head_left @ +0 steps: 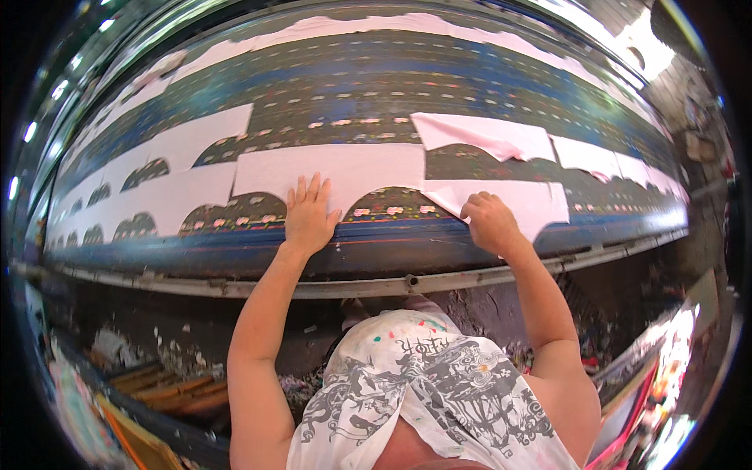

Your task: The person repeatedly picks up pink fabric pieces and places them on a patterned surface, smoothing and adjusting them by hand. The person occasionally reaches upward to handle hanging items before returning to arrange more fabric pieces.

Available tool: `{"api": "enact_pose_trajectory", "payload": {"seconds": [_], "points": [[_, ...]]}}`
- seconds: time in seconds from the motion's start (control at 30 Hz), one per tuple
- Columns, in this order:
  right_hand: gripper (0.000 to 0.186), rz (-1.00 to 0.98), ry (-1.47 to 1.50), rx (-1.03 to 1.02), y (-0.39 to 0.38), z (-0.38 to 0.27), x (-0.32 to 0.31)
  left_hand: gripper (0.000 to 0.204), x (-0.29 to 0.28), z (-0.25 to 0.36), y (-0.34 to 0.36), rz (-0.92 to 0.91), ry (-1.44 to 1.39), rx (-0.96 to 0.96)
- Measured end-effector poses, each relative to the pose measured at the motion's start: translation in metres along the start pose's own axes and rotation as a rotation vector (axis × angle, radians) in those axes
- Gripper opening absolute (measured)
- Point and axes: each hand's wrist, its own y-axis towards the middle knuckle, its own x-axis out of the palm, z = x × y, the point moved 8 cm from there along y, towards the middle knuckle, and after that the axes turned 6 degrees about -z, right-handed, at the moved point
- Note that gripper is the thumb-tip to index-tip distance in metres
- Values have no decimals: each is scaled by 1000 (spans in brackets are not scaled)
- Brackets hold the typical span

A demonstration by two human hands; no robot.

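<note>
A long dark, printed table [352,86] holds rows of pale pink cut fabric pieces with arched edges. My left hand [312,207] lies flat, fingers stretched out, on the front middle piece [368,164], over the left end of its arch. My right hand [486,215] has its fingers curled and pinched on the front right piece [533,202], near its left edge, where the fabric folds slightly. Behind these, another piece [478,129] lies slightly rumpled, and further pieces [141,196] run off to the left.
A metal rail [462,280] runs along the table's near edge. Below it, the floor [462,313] is littered with scraps beside wooden slats [172,388]. Coloured frames [630,399] stand behind me at the right. A far row of fabric [329,27] lies along the table's back.
</note>
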Motion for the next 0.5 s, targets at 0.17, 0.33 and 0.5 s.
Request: {"api": "enact_pose_trajectory", "payload": {"seconds": [0.17, 0.33, 0.5], "points": [[15, -73, 49, 221, -76, -5, -13, 72, 34, 64, 70, -67, -123, 219], [12, 2, 31, 407, -133, 33, -22, 72, 52, 134, 130, -125, -135, 301], [14, 52, -31, 600, -162, 121, -26, 74, 56, 165, 147, -143, -71, 266]]}}
